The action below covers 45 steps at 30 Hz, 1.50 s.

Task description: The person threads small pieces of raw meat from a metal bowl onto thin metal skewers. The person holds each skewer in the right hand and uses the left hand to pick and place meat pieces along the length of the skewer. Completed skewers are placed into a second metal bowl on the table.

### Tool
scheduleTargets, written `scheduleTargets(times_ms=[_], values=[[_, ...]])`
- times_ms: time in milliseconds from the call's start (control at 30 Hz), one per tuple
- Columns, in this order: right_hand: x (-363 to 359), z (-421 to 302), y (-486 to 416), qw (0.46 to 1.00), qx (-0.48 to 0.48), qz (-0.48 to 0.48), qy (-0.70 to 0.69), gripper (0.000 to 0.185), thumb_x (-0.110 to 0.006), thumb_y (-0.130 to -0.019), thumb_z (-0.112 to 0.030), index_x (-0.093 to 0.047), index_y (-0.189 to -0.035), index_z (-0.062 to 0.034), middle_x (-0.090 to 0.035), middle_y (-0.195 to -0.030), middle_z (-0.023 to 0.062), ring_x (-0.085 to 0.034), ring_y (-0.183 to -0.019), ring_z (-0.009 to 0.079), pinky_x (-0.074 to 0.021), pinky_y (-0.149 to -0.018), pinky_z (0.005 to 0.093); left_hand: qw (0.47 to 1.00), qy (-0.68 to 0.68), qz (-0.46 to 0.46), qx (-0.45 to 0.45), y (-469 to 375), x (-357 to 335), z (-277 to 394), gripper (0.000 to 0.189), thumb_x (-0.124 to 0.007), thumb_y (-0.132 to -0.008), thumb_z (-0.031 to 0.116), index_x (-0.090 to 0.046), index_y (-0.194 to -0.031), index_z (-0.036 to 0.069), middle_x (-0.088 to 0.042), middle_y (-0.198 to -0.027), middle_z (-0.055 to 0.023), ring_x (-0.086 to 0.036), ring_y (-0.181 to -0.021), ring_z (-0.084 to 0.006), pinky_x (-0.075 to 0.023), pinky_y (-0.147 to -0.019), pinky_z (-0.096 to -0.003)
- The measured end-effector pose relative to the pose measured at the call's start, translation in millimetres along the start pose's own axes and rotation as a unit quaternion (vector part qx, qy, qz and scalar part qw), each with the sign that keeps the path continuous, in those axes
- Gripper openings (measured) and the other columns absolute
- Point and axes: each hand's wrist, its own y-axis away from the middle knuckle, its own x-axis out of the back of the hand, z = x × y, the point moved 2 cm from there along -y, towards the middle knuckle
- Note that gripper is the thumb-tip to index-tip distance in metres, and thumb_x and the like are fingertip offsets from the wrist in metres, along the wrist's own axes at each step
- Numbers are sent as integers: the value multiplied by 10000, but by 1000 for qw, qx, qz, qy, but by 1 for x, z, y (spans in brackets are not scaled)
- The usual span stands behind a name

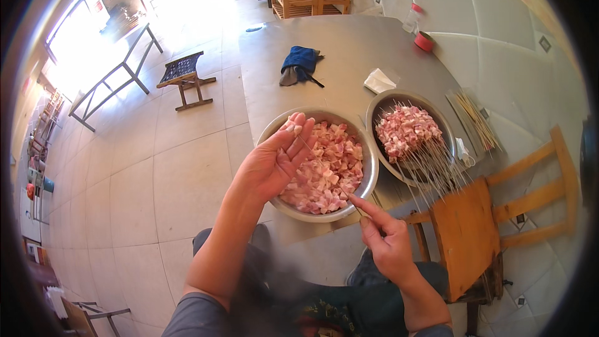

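My left hand [281, 164], palm up, is over the left edge of a steel bowl [373, 168] of raw meat pieces [334, 164]. Its thumb and fingers grip a small meat piece [297, 129] at the upper end of a thin metal skewer [344, 190]. My right hand [386, 238] pinches the skewer's lower end, just outside the bowl's near rim. To the right, a second steel bowl [371, 121] holds many skewers loaded with meat [407, 131], their bare metal ends [433, 164] sticking out over its near rim.
On the metal table [341, 47] lie a blue cloth item [299, 63], white tissues [379, 81], a red tape roll [424, 41], a clear bottle [412, 18] and a bundle of wooden sticks [477, 119]. A wooden chair [465, 238] stands at the near right, a folding stool [187, 79] on the floor left.
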Motion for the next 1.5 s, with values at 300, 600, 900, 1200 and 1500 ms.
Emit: scheduleTargets(times_ms=[300, 600, 900, 1200, 1500], values=[[2, 1, 2, 999, -10, 1, -48, 474, -594, -1093, 13, -716, -1538, -99, -566, -773, -63, -456, -696, 27, -404, -628, 224, 1000, 5, -7, -8, -1, 2, -1, 399, -558, -1143, -6, -551, -1541, -25, -682, -1512, -125, -653, -1448, -284, -612, -1201, -414], [0, -7, 1, 997, 30, 34, 61, 475, -626, -1069, 33, -739, -1504, -121, -565, -745, 29, -492, -724, 26, -469, -661, 255, 989, -146, 3, -39, 4, -1, -11, 421, -617, -1144, 39, -558, -1552, -50, -730, -1422, -118, -691, -1395, -271, -600, -1195, -385], [19, -21, 1, 995, 19, 30, 97, 442, -649, -1059, 44, -777, -1451, -115, -514, -729, 51, -485, -709, 33, -461, -643, 263, 976, -214, -34, -19, 10, -6, -22, 488, -662, -1139, 86, -545, -1595, -47, -743, -1385, -106, -718, -1349, -250, -619, -1142, -346], [14, -14, 1, 999, 20, 32, 25, 425, -613, -1102, 25, -744, -1495, -67, -548, -776, -90, -417, -686, 4, -344, -616, 216, 968, -242, -66, 19, 12, -11, -34, 486, -576, -1159, 103, -502, -1619, -32, -692, -1510, -146, -704, -1383, -265, -621, -1124, -354], [19, -12, 4, 999, -26, 20, -21, 449, -603, -1086, 31, -746, -1497, -81, -533, -772, -95, -431, -689, 7, -351, -611, 220, 996, -67, -57, 33, -6, 8, -14, 426, -484, -1187, 135, -502, -1564, -64, -625, -1596, -221, -674, -1427, -315, -608, -1183, -445]])
